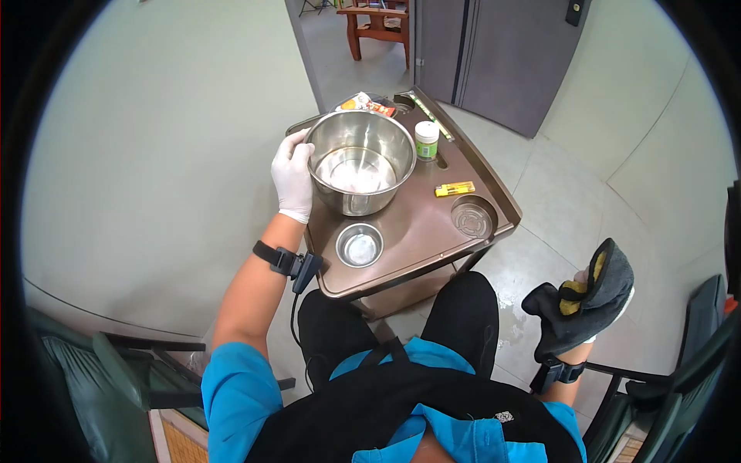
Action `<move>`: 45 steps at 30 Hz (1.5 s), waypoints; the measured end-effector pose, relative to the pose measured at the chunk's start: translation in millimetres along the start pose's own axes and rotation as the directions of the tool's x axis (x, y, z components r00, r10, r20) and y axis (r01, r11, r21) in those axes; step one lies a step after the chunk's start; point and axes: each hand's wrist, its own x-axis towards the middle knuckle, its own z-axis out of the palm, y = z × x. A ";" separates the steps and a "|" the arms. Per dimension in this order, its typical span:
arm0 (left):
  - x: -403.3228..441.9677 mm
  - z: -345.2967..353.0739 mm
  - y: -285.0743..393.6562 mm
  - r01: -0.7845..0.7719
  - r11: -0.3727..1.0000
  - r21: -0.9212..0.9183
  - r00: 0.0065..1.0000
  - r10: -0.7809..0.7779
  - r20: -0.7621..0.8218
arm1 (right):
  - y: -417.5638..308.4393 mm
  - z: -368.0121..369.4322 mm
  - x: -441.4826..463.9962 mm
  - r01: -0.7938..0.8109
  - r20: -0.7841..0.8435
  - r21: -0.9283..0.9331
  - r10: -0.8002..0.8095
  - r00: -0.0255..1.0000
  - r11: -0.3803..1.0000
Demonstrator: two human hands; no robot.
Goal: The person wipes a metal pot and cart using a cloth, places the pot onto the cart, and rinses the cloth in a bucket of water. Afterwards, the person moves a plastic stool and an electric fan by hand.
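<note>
My left hand point(293, 171), in a white glove, grips the left rim of a large stainless steel pot point(363, 204) with the thumb over the edge. Some shallow clear liquid or glare shows on the pot's bottom. A small round metal bowl point(360, 245) sits on the brown tray table point(417, 224) in front of it. Out to the right, beyond the table, my right hand point(622, 302) holds a dark grey and black cloth item point(567, 318) with yellow lining; its exact kind is unclear. That item covers most of the hand, and a little white glove shows at its edge.
Right of the pot stand a white-capped jar point(427, 140) and a yellow lighter point(455, 189). A thin green-white packet point(434, 116) lies along the table's edge. Food packets point(364, 103) are behind the pot. Dark green chairs point(100, 378) flank me; a grey door point(505, 62) is ahead.
</note>
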 end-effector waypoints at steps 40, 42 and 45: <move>-22.7 -33.7 -14.8 -0.068 0.760 0.646 0.865 -0.277 0.418 | 65.3 68.6 -72.4 -0.680 0.403 0.539 0.558 0.726 0.497; -28.8 -40.2 -11.1 -0.043 0.794 0.607 0.833 -0.308 0.461 | 64.6 75.6 -72.3 -0.690 0.405 0.540 0.570 0.715 0.483; -43.4 -56.2 -10.1 -0.113 0.767 0.632 0.829 -0.277 0.485 | 58.6 94.1 -67.0 -0.695 0.390 0.552 0.595 0.703 0.460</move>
